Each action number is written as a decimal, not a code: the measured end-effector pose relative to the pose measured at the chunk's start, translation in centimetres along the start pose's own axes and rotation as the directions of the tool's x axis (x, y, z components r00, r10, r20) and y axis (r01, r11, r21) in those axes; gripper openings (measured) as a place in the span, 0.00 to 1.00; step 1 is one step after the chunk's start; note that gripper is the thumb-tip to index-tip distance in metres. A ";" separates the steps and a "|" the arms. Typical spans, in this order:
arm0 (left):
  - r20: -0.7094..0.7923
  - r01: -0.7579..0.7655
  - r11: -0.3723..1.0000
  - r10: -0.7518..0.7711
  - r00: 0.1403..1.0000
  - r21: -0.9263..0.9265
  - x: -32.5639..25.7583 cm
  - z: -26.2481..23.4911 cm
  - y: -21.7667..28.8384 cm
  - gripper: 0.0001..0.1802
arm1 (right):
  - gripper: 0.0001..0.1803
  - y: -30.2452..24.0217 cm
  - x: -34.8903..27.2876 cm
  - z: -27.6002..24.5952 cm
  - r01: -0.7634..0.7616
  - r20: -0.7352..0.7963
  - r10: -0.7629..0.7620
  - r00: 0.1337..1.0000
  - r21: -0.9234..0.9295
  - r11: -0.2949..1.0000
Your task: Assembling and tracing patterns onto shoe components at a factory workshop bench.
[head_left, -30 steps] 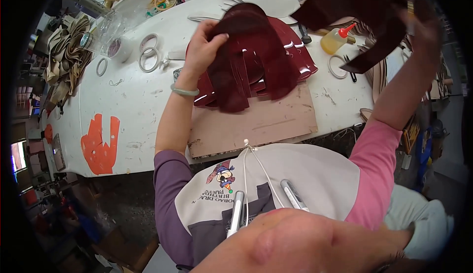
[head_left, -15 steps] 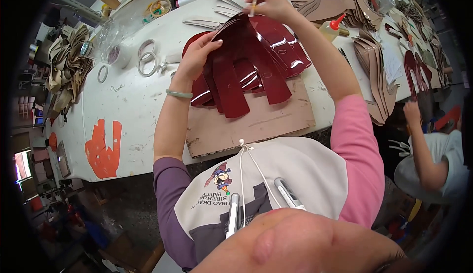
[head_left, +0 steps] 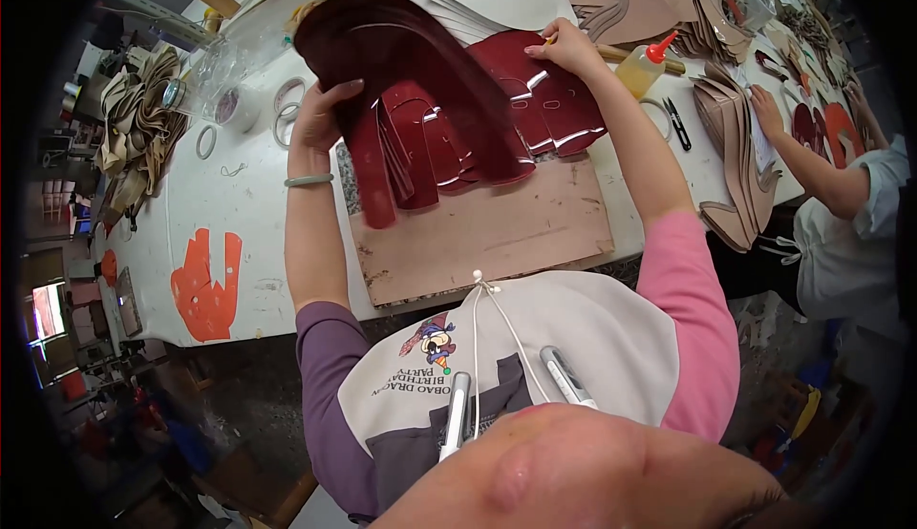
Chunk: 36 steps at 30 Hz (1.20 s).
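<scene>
My left hand (head_left: 320, 114) grips a fan of glossy dark red leather pieces (head_left: 420, 99) and tilts them up off the table. One large curved piece is on top. More dark red pieces (head_left: 559, 104) lie flat under them on a brown board (head_left: 487, 233). My right hand (head_left: 570, 49) rests on the far edge of these flat pieces, fingers curled around a thin pale stick. A green bangle sits on my left wrist.
A glue bottle (head_left: 642, 63) with a red cap and small scissors (head_left: 676, 123) lie right of the board. Tape rolls (head_left: 285, 109) and an orange cut piece (head_left: 205, 281) are at left. Tan leather stacks (head_left: 731, 147) stand at right, where a co-worker's hand (head_left: 769, 109) works.
My right hand brought a large dark red piece from the right onto the stack, then moved to the flat pieces. My left hand has lifted the stack up and to the left.
</scene>
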<state>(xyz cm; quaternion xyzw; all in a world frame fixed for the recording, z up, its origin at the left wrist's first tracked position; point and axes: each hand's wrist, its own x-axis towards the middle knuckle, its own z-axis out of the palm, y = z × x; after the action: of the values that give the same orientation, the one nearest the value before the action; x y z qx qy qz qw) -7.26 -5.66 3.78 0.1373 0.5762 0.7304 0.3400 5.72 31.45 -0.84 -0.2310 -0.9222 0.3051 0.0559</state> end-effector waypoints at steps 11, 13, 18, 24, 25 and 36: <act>-0.168 0.074 0.932 -0.014 0.986 0.355 0.0 1.4 -1.5 0.24 | 0.16 -3.4 -4.0 -4.1 0.305 -0.034 -0.310 0.950 0.307 0.901; -0.115 0.009 0.971 0.019 0.993 0.238 -0.5 1.6 -1.2 0.24 | 0.16 -3.0 -5.2 -5.2 0.406 -0.092 -0.400 0.912 0.349 0.845; -0.098 0.000 1.000 0.000 0.995 0.003 -1.6 0.2 -1.1 0.20 | 0.17 -2.7 -10.0 -12.7 0.471 -0.231 -0.410 0.882 0.409 0.782; -0.076 0.106 0.993 -0.111 0.991 -0.058 -2.4 -5.9 -2.2 0.18 | 0.20 -4.2 -14.2 -19.9 0.553 -0.395 -0.400 0.827 0.442 0.707; -0.054 0.102 0.989 -0.108 0.993 -0.107 -2.6 -6.4 -2.5 0.17 | 0.18 -4.6 -14.4 -20.7 0.469 -0.367 -0.299 0.881 0.589 0.658; -0.011 -0.024 0.898 0.021 1.000 -0.439 -5.6 -0.6 -0.8 0.16 | 0.18 -17.3 -7.3 -6.5 0.080 0.279 -0.463 0.841 0.783 0.617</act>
<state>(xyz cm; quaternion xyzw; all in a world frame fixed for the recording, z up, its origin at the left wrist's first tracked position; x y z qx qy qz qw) -3.24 -9.74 3.91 0.0615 0.3960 0.8459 0.3519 7.01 19.36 14.87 0.0379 -0.7250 0.6872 -0.0256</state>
